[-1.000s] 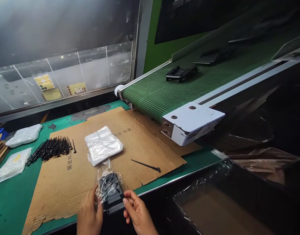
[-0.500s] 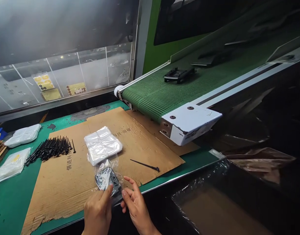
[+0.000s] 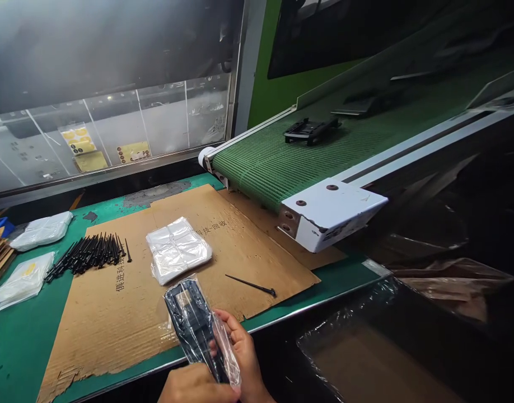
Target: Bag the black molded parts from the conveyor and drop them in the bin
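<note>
Clear film everywhere at your fingertips: your right hand (image 3: 242,350) has its fingers curled round the edge of a clear plastic bag (image 3: 225,350), clenched on it, and your left hand (image 3: 194,387) is pressed across the bag's lower end.

What's in there?

A black plastic part (image 3: 190,319), flat and ribbed, inside the bag. You're holding it tilted over the near edge of the bench, its upper end above a sheet of brown corrugated cardboard (image 3: 93,319).

And right around it?

Just beside the bag's top, a stack of clear bags (image 3: 178,250) lies on the cardboard. To the right sits one lone black plastic pin (image 3: 251,284), and to the left a heap of those pins (image 3: 87,254).

Further out, past your hands?

Two white packets (image 3: 41,230) lie on a green bench mat (image 3: 341,282) at far left. Up to your right runs a green mesh conveyor belt (image 3: 265,168) with a white metal bracket (image 3: 332,215) at its end, and another black plastic part (image 3: 311,130) is lying on the belt.
</note>
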A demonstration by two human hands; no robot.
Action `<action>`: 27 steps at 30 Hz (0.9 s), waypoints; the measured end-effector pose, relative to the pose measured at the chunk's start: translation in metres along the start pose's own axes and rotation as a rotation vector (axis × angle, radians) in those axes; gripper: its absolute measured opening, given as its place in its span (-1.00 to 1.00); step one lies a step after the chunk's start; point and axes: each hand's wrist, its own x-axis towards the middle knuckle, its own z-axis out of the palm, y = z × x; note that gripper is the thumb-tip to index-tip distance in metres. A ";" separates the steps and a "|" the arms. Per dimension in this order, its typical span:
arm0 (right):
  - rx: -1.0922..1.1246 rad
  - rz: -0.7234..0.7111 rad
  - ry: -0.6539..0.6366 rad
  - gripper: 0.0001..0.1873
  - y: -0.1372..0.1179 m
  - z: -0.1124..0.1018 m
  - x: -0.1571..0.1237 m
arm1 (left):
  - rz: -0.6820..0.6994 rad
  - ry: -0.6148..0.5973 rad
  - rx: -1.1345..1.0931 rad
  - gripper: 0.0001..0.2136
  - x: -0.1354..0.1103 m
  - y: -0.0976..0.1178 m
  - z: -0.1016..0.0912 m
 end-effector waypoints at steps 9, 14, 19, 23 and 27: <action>-0.337 -0.296 -0.112 -0.65 0.000 0.000 -0.013 | -1.051 0.824 -1.117 -0.71 0.021 -0.007 -0.006; -0.334 -0.180 0.131 -0.57 -0.007 -0.025 -0.003 | -1.048 1.130 -1.168 -0.82 0.026 -0.012 -0.027; -0.588 -0.433 -0.065 -0.41 -0.016 -0.030 -0.011 | -0.976 0.963 -0.888 -0.72 0.025 -0.003 -0.023; -0.662 -0.400 -0.430 0.07 -0.014 -0.002 -0.020 | -0.939 0.809 -0.943 -0.65 0.023 0.005 -0.012; -0.525 -0.119 -0.666 -0.70 -0.025 0.011 -0.018 | -1.045 0.736 -1.065 -0.73 0.018 -0.001 -0.016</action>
